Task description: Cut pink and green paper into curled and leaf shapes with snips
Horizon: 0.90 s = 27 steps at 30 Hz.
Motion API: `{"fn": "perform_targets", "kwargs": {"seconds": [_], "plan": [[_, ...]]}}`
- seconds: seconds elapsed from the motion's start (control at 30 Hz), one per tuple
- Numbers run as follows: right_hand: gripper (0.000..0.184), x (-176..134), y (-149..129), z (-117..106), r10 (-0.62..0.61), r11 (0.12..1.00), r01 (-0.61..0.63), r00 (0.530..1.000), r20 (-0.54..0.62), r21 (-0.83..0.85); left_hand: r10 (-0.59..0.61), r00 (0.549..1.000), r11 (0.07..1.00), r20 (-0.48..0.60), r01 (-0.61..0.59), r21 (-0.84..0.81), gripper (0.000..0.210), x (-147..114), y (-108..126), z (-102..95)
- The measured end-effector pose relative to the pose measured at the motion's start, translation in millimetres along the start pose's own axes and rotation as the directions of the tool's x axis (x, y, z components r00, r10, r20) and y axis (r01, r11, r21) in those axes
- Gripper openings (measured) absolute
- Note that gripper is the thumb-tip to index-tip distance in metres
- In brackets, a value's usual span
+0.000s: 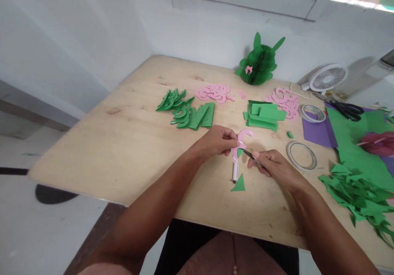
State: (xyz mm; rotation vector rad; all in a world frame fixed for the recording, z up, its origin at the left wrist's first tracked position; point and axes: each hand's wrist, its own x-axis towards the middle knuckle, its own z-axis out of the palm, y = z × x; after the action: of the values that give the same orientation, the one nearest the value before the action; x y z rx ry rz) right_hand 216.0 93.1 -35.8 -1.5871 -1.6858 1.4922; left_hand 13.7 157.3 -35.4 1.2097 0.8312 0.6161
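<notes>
Paper hook (241,137), flat and pink, pinched between thumb and fingers of left hand (219,140), the nearer one! Lay near front edge of pale wooden desk (132,143), long axis roughly front-to-back, just left of slim dark-tipped tool (248,155). Gripped that in right hand (271,166), aimed leftward.

White fan (328,78) — beside clear container (363,80)

Left forearm (175,178) and right forearm (317,207) angle inward, left grip (219,141) pinched, right grip (271,163) curled near it
</notes>
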Motion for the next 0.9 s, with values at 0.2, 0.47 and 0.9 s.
{"fn": "perform_targets", "kwargs": {"seconds": [0.2,0.47,0.9], "plan": [[0.052,0.9,1.3,0.7,0.002,1.0,-0.002,1.0,-0.002,0.007,-0.001,1.0,1.0,0.006,0.001,0.022,0.011,1.1,-1.9,-1.5],[0.052,2.5,3.8,2.4,-0.013,1.0,0.013,1.0,-0.013,0.017,-0.014,1.0,1.0,0.011,0.013,0.014,0.01,-0.6,1.1,0.2],[0.051,2.7,3.7,2.8,0.007,1.0,-0.007,1.0,-0.025,0.004,-0.016,0.999,1.0,0.037,0.016,0.017,0.007,-0.9,1.7,-1.0]]}}
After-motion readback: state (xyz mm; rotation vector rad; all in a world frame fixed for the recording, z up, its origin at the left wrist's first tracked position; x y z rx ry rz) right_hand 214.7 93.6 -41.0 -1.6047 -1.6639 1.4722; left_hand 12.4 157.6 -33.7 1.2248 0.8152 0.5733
